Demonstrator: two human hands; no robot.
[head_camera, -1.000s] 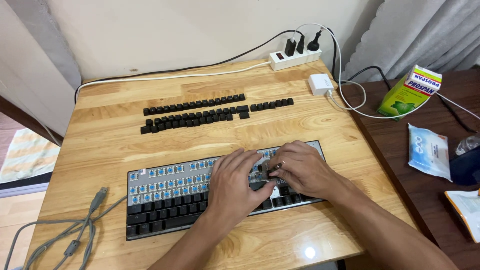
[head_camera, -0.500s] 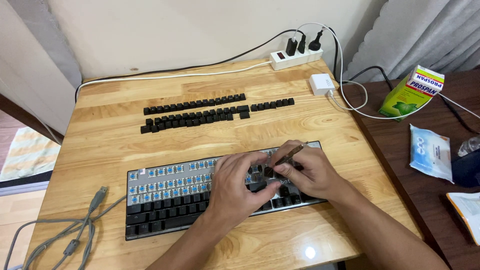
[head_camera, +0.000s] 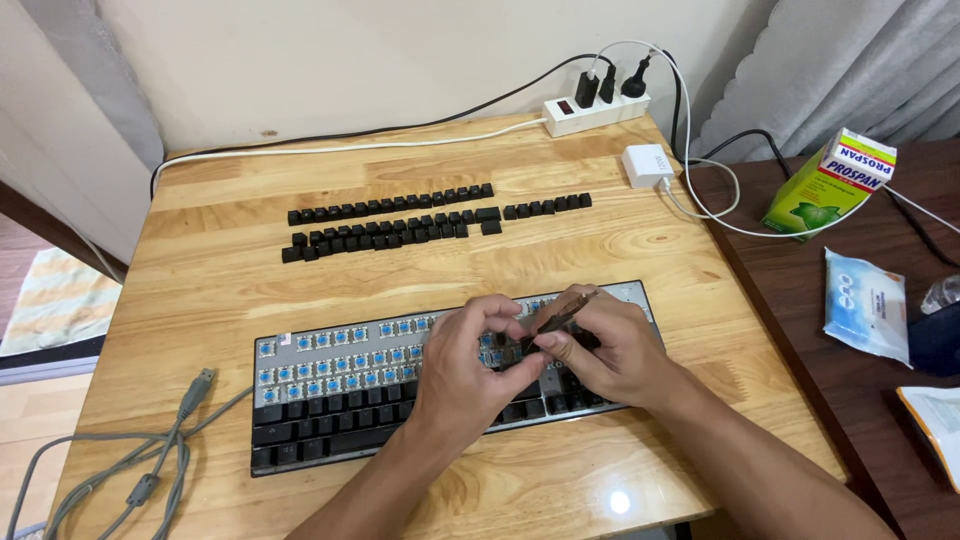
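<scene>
Right hand (head_camera: 615, 350) grips the keycap puller (head_camera: 556, 318); left hand (head_camera: 470, 360) pinches a black keycap (head_camera: 524, 345) off its tip, above the keyboard (head_camera: 330, 400). Pulling it straight seems wisest.

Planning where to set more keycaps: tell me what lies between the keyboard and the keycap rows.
Head view: only bare wooden table between keyboard and keycap rows.

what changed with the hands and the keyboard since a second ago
Both hands lifted off the keys and came together above the keyboard. The right hand now holds a thin keycap puller tilted up, and the left hand's fingertips pinch a small dark keycap at its tip. A second ago both pressed low on the right key rows. The rows of loose keycaps, grey cable and power strip stayed put.
</scene>
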